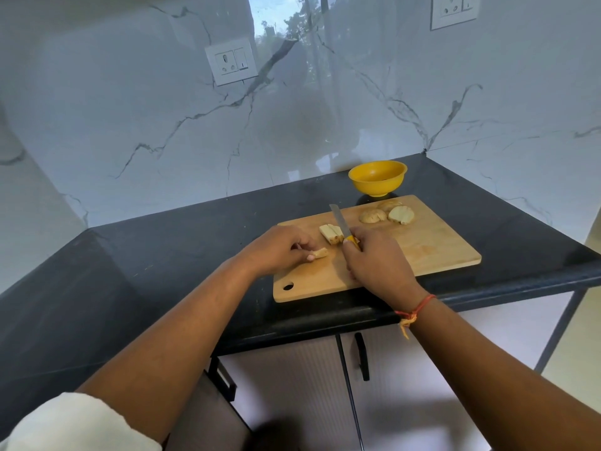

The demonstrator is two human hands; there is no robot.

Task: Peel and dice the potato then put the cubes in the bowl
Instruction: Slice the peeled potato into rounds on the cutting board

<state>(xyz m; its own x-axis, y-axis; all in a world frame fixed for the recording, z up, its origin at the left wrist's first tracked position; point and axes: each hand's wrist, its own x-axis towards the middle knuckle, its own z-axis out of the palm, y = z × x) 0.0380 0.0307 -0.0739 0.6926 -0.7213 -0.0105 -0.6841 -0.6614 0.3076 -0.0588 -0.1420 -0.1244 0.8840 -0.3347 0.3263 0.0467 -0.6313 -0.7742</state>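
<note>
2 hands at cutting board (432, 245), potato part-cut.
L hand (279, 247): fingers pinch 1 small potato piece (321, 253) at board's near-left. R hand (379, 260): curled round yellow handle of knife (339, 222), blade pointing away. Cut strips (330, 233) lie just L of blade. Approx 3 larger potato chunks (387, 215) at far edge of board. Yellow bowl (377, 177) on black counter (162, 255), just behind board; contents not clear.
</note>
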